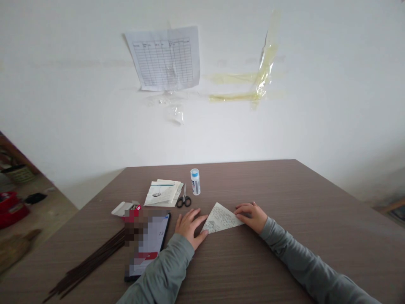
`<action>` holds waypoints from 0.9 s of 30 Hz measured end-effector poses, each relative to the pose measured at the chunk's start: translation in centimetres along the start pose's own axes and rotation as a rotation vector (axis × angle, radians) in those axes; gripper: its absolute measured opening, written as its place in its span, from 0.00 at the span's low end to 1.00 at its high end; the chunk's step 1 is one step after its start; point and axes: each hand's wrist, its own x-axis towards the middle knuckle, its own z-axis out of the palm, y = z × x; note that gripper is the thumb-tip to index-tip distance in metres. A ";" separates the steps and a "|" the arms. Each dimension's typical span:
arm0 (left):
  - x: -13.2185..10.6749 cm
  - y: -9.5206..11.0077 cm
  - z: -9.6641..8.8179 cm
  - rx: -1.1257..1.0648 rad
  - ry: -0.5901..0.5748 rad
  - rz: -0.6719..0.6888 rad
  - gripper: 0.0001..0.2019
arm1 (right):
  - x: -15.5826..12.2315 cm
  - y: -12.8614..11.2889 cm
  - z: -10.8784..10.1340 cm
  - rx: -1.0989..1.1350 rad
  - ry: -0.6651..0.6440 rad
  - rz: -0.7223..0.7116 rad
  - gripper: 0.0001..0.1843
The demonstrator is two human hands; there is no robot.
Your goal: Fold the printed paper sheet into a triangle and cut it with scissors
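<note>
A printed sheet of paper folded into a triangle (222, 218) lies on the table, its point facing away from me. My left hand (190, 226) rests at its left corner with the fingers spread and the thumb touching the edge. At the opposite corner, my right hand (252, 216) has its thumb and curled fingers closed on the paper. Beyond the left hand are black-handled scissors (184, 201) and a stack of paper pieces (163, 193). A small white bottle with a blue lid (195, 182) stands upright behind the triangle.
Left of my left forearm lies a tablet or large phone (148, 245), partly pixelated. Beside it are a bundle of thin dark sticks (91, 261) and an opened small red-and-white box (122, 209). The brown table (284, 185) meets a white wall with a taped chart (166, 59).
</note>
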 end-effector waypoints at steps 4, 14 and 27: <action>0.2 0.2 -0.3 -0.019 0.000 -0.020 0.28 | -0.3 0.1 -1.5 0.103 -0.075 -0.023 0.19; 0.3 1.0 -1.1 -0.084 -0.016 -0.048 0.20 | -0.5 -0.2 -2.1 0.120 -0.171 -0.140 0.29; 0.5 0.1 -1.8 -0.064 -0.161 0.013 0.25 | -1.4 0.0 -3.2 0.009 -0.173 -0.230 0.11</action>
